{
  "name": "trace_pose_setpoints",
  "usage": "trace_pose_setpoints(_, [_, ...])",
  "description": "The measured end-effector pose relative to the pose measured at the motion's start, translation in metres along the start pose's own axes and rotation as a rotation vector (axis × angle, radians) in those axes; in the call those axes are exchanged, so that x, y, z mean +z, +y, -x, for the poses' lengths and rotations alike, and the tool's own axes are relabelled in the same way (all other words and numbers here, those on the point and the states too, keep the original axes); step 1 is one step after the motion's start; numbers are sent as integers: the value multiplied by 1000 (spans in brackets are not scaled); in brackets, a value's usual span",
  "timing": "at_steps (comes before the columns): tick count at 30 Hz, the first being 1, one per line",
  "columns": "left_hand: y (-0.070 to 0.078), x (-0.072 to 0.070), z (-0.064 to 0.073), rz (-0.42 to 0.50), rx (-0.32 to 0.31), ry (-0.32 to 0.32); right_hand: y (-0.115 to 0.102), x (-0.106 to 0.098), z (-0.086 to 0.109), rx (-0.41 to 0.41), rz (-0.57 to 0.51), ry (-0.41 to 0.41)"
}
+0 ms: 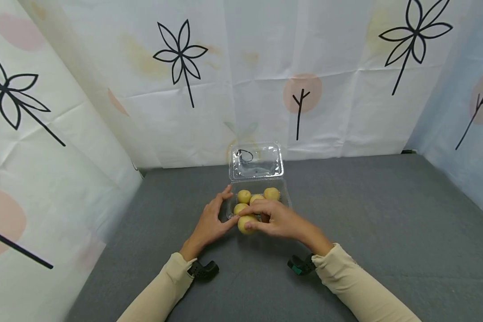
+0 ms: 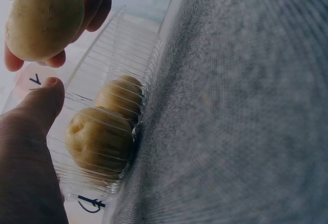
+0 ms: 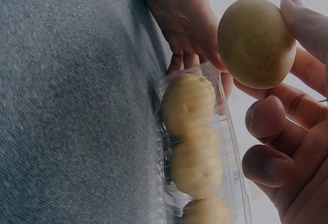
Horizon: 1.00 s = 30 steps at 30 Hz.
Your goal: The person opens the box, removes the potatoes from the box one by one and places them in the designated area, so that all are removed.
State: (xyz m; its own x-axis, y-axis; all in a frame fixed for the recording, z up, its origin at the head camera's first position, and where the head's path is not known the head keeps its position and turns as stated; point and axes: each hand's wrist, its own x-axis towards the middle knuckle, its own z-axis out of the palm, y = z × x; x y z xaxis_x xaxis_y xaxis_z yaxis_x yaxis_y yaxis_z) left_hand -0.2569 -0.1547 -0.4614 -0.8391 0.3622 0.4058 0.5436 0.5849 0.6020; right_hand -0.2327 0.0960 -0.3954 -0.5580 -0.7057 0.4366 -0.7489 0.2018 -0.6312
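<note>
My right hand (image 1: 279,219) pinches a small yellow potato (image 1: 246,225) between thumb and fingers, over the near edge of a clear plastic clamshell box (image 1: 285,185). In the right wrist view that held potato (image 3: 253,44) is above the box rim, with the lower fingers loosely curled beneath. My left hand (image 1: 211,223) rests against the box's near left corner, its fingers stretched along the left side and the thumb along the front. Inside the box lie several more potatoes (image 1: 271,193); through its ribbed wall, potatoes (image 2: 97,137) show in the left wrist view.
The box's hinged lid (image 1: 257,162) stands raised at the back, close to the white printed curtain (image 1: 257,103). Grey cloth (image 1: 366,214) covers the table, and curtains also hang at the left and right. A black wrist camera (image 1: 203,269) sits on each wrist.
</note>
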Motion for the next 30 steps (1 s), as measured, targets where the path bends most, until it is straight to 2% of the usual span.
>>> trace_pose_setpoints(12, [1,-1,0,2,4,-3,-2,4,0,4,61,-20])
trace_pose_setpoints(20, [1,0,-1,-6,-59,-31,-1,7,0,-17,79,-41])
trace_pose_setpoints(30, [-1,-1,0,-5,-7,-10,1,12,0,-34,92,-51])
